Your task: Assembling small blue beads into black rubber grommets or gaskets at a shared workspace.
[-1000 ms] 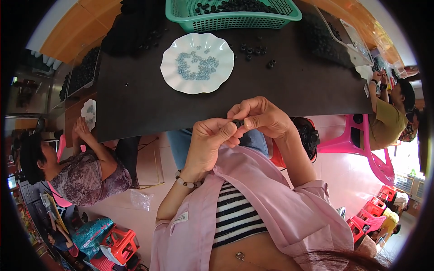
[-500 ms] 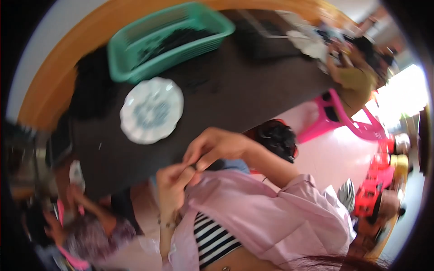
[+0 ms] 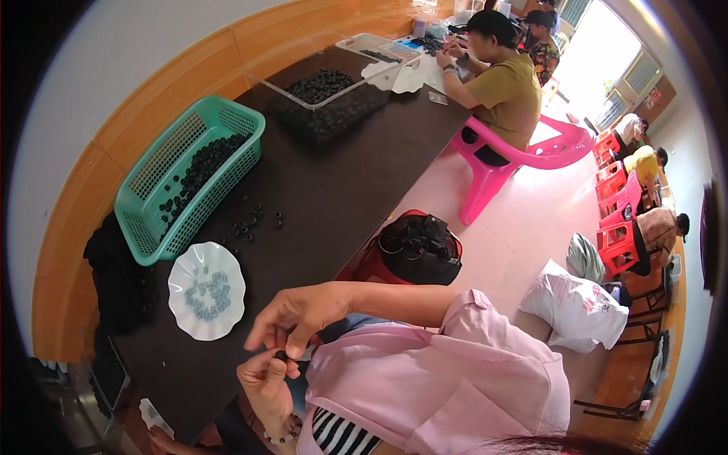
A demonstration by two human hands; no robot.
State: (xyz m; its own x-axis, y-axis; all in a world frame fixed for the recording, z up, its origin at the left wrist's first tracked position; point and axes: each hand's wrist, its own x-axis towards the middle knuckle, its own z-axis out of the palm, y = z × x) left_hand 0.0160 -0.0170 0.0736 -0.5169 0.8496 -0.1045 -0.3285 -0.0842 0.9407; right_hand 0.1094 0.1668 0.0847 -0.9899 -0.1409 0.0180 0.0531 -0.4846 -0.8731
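Low in front of my pink shirt, my left hand (image 3: pixel 262 383) pinches a small black ring-shaped part (image 3: pixel 281 355) between thumb and fingers. Just above it is my right hand (image 3: pixel 307 315), its thumb beside the part and its other fingers apart. I see nothing held in the right hand, though its inner fingers are partly hidden. A white scalloped plate (image 3: pixel 182 307) holding small pale translucent pieces (image 3: pixel 208 297) lies left of my hands on the dark table (image 3: pixel 334 178). Several loose black parts (image 3: pixel 249 227) lie beyond the plate.
A green basket (image 3: pixel 254 140) of black parts stands by the wall, with a clear bin (image 3: pixel 334 106) of more beyond it. A co-worker (image 3: pixel 504 91) sits on a pink chair (image 3: pixel 485 178). A red-and-black container (image 3: pixel 417 250) and white sack (image 3: pixel 576 303) stand on the floor.
My view has swung right, so the table and plate appear farther left. My right hand's fingers have spread and lifted from around the left hand's fingers; the black part now shows.
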